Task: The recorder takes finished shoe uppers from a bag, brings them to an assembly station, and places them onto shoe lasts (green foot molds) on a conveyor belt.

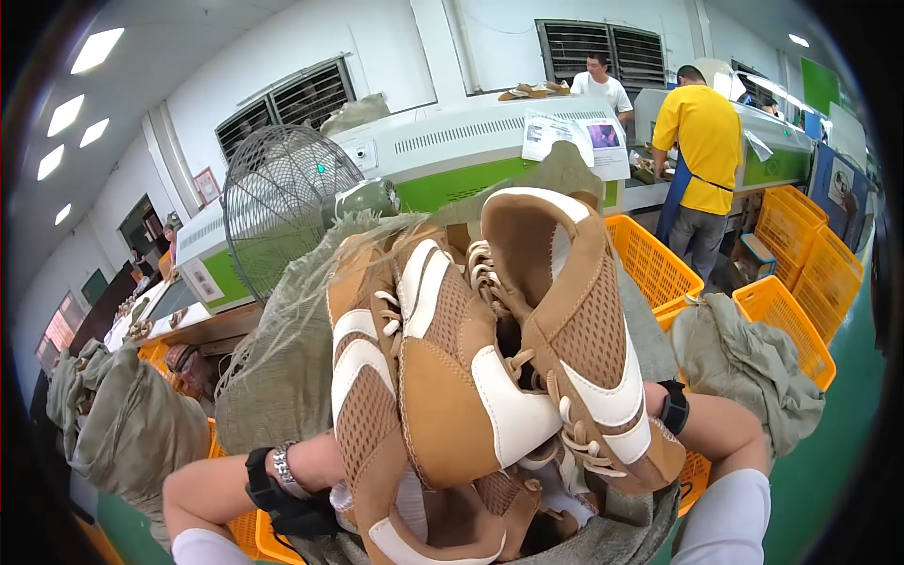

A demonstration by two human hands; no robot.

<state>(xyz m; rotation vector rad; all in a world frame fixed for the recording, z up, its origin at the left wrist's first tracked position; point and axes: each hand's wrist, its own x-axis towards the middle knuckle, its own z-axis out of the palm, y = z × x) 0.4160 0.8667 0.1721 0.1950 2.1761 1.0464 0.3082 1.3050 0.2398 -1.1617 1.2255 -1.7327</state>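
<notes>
Stitched mesh shoes (450,405), woven sack (282,363) — frayed

Brown, white-striped shoes (450,400) lean together at differing tilts, laces threaded.

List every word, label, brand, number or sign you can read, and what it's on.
No wording is clear enough to quote.
White papers on the long machine: print too small to read.
Pale sheet left of the fan: too blurred.
Red-framed notice on the wall: too small.
Posted page on the blue panel, far right: too small.
Brown-and-white shoes: no lettering visible.
</notes>
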